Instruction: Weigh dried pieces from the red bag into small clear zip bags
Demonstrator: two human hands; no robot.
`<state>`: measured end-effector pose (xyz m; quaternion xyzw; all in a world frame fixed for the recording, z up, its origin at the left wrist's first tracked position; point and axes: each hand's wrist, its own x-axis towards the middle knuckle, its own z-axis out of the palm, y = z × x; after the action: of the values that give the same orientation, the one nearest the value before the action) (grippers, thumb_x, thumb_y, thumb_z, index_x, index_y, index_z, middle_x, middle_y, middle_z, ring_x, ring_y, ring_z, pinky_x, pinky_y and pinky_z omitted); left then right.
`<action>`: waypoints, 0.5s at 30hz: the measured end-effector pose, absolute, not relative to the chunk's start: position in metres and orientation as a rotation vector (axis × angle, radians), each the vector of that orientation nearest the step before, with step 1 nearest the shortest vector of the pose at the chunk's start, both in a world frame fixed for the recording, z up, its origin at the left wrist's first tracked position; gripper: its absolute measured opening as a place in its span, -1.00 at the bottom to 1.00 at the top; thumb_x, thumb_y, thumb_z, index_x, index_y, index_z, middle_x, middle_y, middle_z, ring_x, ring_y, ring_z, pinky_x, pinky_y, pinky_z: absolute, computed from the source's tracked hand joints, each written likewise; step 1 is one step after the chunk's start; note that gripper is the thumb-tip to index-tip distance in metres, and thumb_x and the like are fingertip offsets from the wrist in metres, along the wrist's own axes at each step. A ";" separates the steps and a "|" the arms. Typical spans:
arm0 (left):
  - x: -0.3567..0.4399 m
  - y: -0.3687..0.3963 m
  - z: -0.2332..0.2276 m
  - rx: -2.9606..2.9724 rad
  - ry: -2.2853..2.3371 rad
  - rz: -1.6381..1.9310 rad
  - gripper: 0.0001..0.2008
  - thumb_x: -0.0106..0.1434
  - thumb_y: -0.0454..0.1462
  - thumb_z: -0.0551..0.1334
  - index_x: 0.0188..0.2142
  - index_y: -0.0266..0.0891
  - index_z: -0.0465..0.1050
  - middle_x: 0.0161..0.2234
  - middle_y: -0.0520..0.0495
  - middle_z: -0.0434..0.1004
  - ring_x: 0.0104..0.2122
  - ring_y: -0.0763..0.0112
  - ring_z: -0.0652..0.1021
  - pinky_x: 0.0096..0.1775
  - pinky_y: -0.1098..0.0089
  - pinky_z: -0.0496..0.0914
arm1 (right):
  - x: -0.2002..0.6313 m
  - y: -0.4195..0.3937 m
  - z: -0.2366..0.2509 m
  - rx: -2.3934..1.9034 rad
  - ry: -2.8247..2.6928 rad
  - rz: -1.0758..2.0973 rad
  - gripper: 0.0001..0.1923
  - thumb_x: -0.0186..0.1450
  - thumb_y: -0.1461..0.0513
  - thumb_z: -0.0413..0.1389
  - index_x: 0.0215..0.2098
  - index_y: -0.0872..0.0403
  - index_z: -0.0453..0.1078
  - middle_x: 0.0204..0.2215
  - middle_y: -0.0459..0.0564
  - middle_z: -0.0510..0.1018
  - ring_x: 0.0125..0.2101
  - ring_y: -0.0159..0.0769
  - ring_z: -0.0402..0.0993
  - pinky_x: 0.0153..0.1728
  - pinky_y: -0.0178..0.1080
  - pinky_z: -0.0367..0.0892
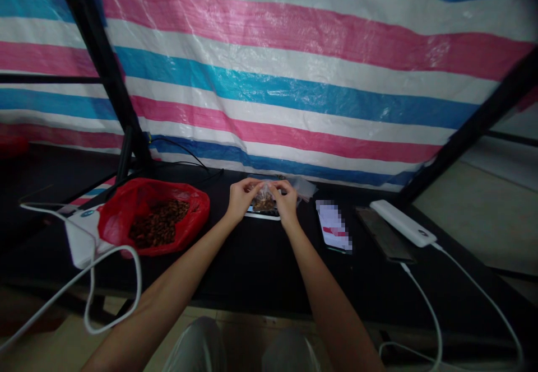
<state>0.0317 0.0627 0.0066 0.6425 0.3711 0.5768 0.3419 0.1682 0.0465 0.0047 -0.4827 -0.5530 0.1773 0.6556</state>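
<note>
Now pinching small clear plastic bag of brown pieces (264, 197) with left hand (240, 197) and right hand (286, 201), above flat white tray (261, 214) on black table (252, 260); red bag (155, 215) at nine o'clock. Best keep mouth level, fingers close.

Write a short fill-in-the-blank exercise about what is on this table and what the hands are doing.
1. Both hands, the left hand and the right hand, pinch a small clear ____ of brown pieces.
2. The open bag holding dark brown pieces is ____ in colour.
3. The white power bank lies to the ____ of the hands.

Missing words: bag; red; right
</note>
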 end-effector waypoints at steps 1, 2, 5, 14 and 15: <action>0.031 0.063 0.008 1.604 0.955 1.490 -0.68 0.04 -0.09 0.26 -0.36 -0.32 0.51 -0.45 -0.08 0.55 -0.48 0.39 0.51 -0.48 0.46 0.38 | 0.169 0.047 0.004 -1.085 -1.237 0.412 -0.79 0.05 0.10 0.14 -0.50 0.10 0.42 -0.47 -0.06 0.45 -0.46 -0.36 0.35 -0.35 -0.29 0.29; 0.031 0.064 0.008 1.544 0.944 1.476 -0.67 0.02 -0.08 0.26 -0.35 -0.33 0.50 -0.47 -0.08 0.55 -0.50 0.39 0.51 -0.51 0.46 0.37 | 0.169 0.048 0.004 -1.074 -1.228 0.423 -0.78 0.05 0.10 0.14 -0.50 0.11 0.42 -0.46 -0.06 0.45 -0.46 -0.36 0.35 -0.35 -0.29 0.29; 0.029 0.066 0.010 1.474 0.921 1.462 -0.66 -0.01 -0.09 0.28 -0.36 -0.34 0.50 -0.48 -0.08 0.55 -0.53 0.40 0.50 -0.56 0.48 0.35 | 0.170 0.050 0.003 -1.074 -1.250 0.469 -0.77 0.05 0.10 0.15 -0.48 0.12 0.43 -0.46 -0.06 0.47 -0.43 -0.34 0.37 -0.32 -0.27 0.30; 0.031 0.069 0.005 1.632 0.870 1.528 -0.71 0.06 -0.11 0.24 -0.37 -0.33 0.49 -0.42 -0.08 0.55 -0.44 0.40 0.51 -0.38 0.45 0.36 | 0.167 0.045 0.004 -1.138 -1.205 0.587 -0.71 0.00 0.06 0.19 -0.44 0.11 0.50 -0.40 -0.01 0.54 -0.32 -0.23 0.44 -0.34 -0.24 0.37; 0.031 0.070 0.004 1.644 0.871 1.528 -0.71 0.07 -0.11 0.24 -0.37 -0.33 0.49 -0.42 -0.08 0.55 -0.43 0.40 0.51 -0.37 0.45 0.36 | 0.167 0.045 0.004 -1.139 -1.193 0.630 -0.71 -0.01 0.06 0.20 -0.43 0.12 0.50 -0.42 -0.01 0.54 -0.34 -0.23 0.45 -0.37 -0.25 0.38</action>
<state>0.0311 0.0696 0.0044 0.6374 0.3376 0.5925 0.3587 0.1674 0.0452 0.0041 -0.4982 -0.5221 0.2754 0.6351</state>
